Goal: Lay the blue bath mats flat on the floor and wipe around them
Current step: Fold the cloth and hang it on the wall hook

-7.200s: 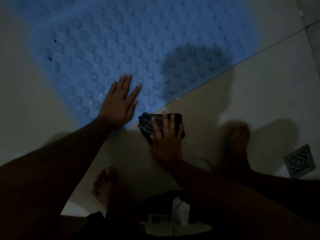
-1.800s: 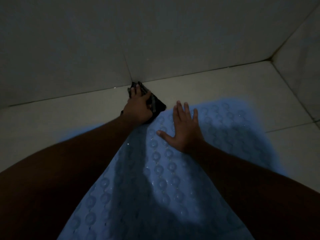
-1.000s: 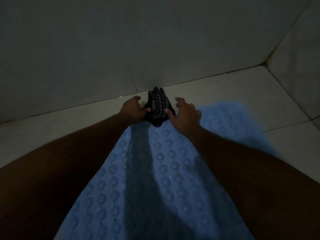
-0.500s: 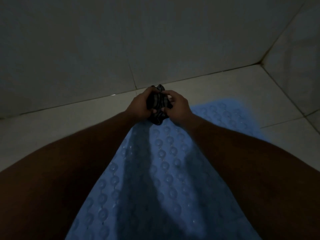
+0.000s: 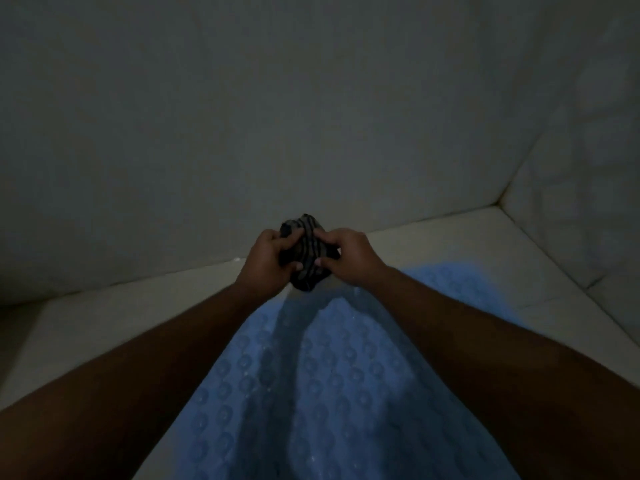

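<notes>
Head view. Both hands are raised together above the far end of the blue rubbery bath mat with rows of round bumps [image 5: 311,375], which lies spread on the pale tiled floor [image 5: 114,320] and runs from the lower edge of the frame toward the wall. The left hand [image 5: 265,266] and right hand [image 5: 351,258] each grip, with curled fingers, the dark striped cloth bunched into a wad [image 5: 306,249], which hangs clear of the mat. The step in hand appears to be regathering or refolding the cloth between wiping passes; the mat here looks already laid flat. The next move probably calls for a firm one-handed hold on the wad and lowering it to the bare floor. A narrow strip of floor separates the mat's far edge from the grey back wall [image 5: 242,116]; a wider band lies to the right, ending at the lighter side wall [image 5: 581,161] and the corner between the two. Room for sweeping is tight ahead and freer to either side.
</notes>
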